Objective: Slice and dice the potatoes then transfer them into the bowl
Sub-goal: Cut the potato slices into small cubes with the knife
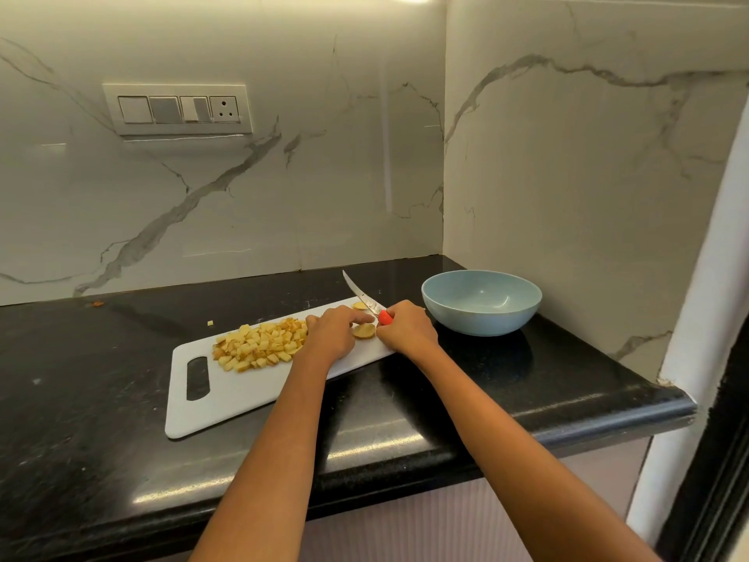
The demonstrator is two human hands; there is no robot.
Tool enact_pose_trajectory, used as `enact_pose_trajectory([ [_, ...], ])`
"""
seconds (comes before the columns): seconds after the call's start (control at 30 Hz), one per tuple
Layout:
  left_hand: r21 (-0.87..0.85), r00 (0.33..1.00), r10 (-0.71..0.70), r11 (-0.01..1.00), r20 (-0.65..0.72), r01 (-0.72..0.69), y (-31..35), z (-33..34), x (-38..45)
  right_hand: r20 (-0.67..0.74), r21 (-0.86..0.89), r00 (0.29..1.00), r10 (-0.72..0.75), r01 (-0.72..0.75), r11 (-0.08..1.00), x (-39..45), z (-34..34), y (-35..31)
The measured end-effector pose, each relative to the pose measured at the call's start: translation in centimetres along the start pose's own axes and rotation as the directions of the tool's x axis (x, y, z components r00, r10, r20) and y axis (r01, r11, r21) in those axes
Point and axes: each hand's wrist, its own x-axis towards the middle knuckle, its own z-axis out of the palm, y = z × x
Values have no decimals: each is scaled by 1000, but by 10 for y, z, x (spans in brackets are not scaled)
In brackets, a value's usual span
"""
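A white cutting board point(227, 399) lies on the black counter. A heap of diced potato point(261, 341) covers its middle. A round potato slice point(364, 330) rests flat near the board's right end, and my left hand point(334, 333) presses fingertips on it. My right hand point(407, 328) grips the red handle of a knife point(360, 294) whose blade points up and away over the board. Another small potato piece point(359, 305) lies under the blade. A light blue bowl point(482, 302) stands empty to the right of the board.
The black counter point(101, 391) ends at a rounded front edge and a right corner near a white door frame point(697, 318). Marble walls close the back and right. One stray potato bit point(210, 323) lies behind the board. A switch panel point(178, 109) is on the wall.
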Motion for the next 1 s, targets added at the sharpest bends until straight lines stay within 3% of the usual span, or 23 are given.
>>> enact_pose_trajectory([
  [0.17,78,999,16,997,36,-19,1,0,0,-72,96,996,43,-36,995,0,-6,5],
  [0.37,70,999,33,997,17,-34,-2,-1,0,-77,33,997,21,-18,999,-8,-7,4],
  [0.5,35,1000,24,999,-6,-24,-1,-1,-4,-81,-178,997,-19,4,984,-28,-12,4],
  [0.7,-167,997,-2,986,-73,-10,-2,-2,-16,-92,-488,984,-155,91,868,-56,-12,2],
  [1.0,-236,991,-49,971,-121,19,1,-2,-23,-86,-547,975,-203,125,828,-67,-12,1],
])
